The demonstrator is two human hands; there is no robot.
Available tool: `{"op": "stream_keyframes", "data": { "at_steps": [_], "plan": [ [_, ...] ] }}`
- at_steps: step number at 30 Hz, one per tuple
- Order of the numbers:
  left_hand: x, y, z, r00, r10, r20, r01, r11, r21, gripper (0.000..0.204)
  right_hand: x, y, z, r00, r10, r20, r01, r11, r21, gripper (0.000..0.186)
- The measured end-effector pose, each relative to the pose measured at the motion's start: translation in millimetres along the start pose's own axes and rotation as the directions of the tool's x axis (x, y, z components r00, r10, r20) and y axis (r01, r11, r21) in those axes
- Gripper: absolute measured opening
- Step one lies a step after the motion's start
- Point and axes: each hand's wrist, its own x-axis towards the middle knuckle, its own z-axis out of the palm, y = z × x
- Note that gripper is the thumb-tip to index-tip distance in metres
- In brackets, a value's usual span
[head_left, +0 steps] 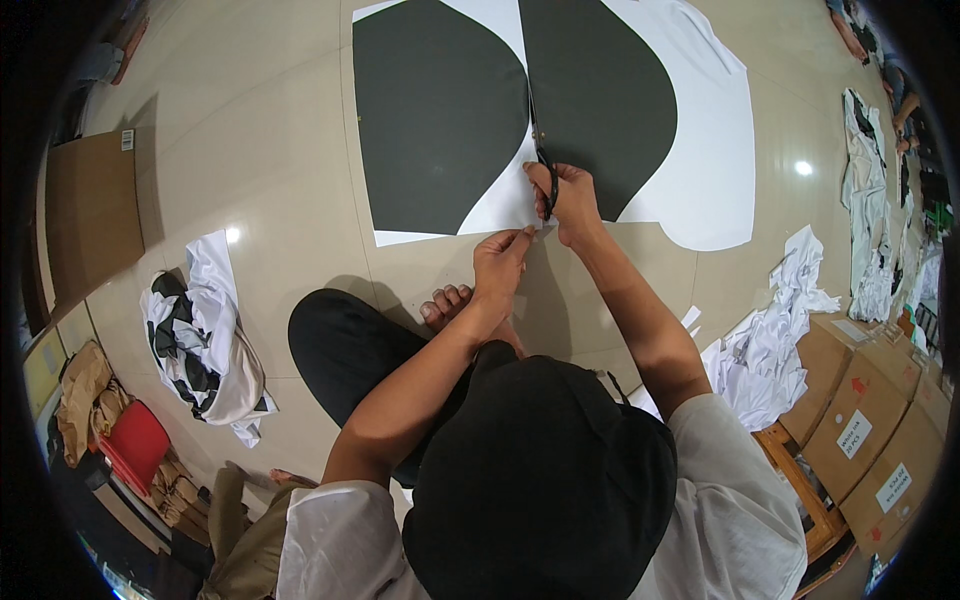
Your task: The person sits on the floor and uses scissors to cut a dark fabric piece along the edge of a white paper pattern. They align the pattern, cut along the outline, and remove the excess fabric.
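Note:
A white fabric sheet (715,150) with two large dark grey curved shapes lies flat on the tiled floor in front of me. The left shape (435,120) and the right shape (605,110) nearly meet at a narrow white strip. My right hand (575,205) grips the black-handled scissors (553,188), their blades pointing away from me along that strip. Whether the blades are parted is too fine to tell. Close by, my left hand (502,262) pinches the sheet's near edge between thumb and fingertips, just left of the scissors' handles.
A heap of white and black cloth (200,345) lies at left, and crumpled white fabric (765,350) at right beside stacked cardboard boxes (860,420). A large cardboard panel (95,210) and a red chair (135,445) stand at far left. Other people's limbs show at the edges.

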Motion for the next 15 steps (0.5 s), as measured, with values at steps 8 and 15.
{"op": "stream_keyframes", "data": {
  "at_steps": [8, 15],
  "plan": [
    [-1, 2, 2, 1.000, 0.020, -0.024, -0.020, 0.999, 0.038, 0.024, 6, -21, 8, 1.000, 0.010, 0.023, -0.011, 0.999, 0.031, 0.031],
    [0, -1, 0, 0.999, 0.037, -0.002, -0.037, 0.999, 0.003, 0.023, 12, -28, 12, 0.999, 0.034, 0.011, -0.034, 0.999, 0.033, 0.031]
  ]
}}
